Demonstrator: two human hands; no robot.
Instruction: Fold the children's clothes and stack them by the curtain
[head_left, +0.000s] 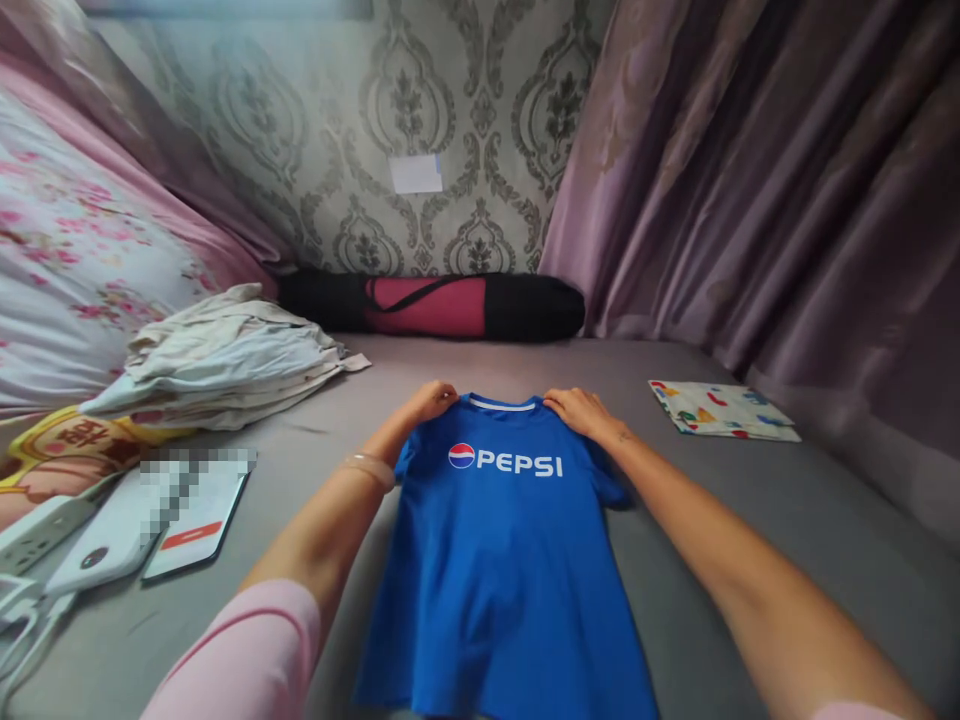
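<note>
A blue T-shirt (510, 560) with a white PEPSI print and a round logo lies spread front side up on the grey surface, its neckline away from me. At its left shoulder in the picture, my left hand (435, 400) pinches the fabric beside the collar. My right hand (581, 410) grips the opposite shoulder, close to the other end of the collar. Both sleeves hang out to the sides, partly covered by my forearms. The hem reaches the bottom edge of the view.
Folded light clothes (232, 360) are piled at left, near a floral pillow (97, 250). A phone (199, 530), a white device (105, 545) and a power strip (49, 530) lie before them. A folded patterned cloth (724, 410) is at right; a black-and-red bag (435, 305) lies along the wall.
</note>
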